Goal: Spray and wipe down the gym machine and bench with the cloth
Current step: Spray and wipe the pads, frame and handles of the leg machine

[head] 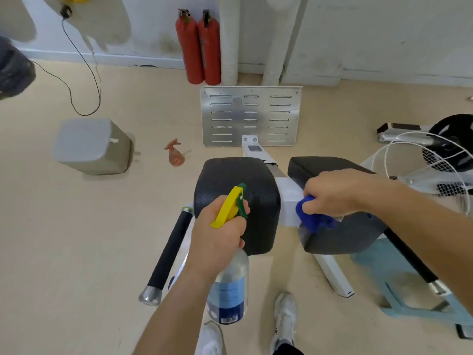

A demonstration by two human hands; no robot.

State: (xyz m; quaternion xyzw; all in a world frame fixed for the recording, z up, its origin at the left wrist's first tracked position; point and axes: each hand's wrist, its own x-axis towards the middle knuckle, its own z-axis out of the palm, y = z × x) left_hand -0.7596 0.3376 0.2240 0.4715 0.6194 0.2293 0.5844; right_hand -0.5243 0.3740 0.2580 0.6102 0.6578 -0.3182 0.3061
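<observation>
My left hand (217, 237) grips a clear spray bottle (230, 285) with a yellow trigger and green nozzle, held over the left black pad (256, 175) of the gym machine. My right hand (332, 193) presses a crumpled blue cloth (311, 217) onto the white frame bar (289, 201) between the two pads, at the edge of the right black pad (340, 234). A perforated metal footplate (250, 116) stands at the far end of the machine. Black handle bars stick out on both sides, the left handle bar (171, 249) ending in a chrome cap.
A small orange spray bottle (176, 156) lies on the beige floor left of the footplate. A grey box-shaped bin (92, 147) stands further left. Two red fire extinguishers (199, 47) lean on the wall. A white fan cage (422, 170) and a blue stool (399, 285) crowd the right side.
</observation>
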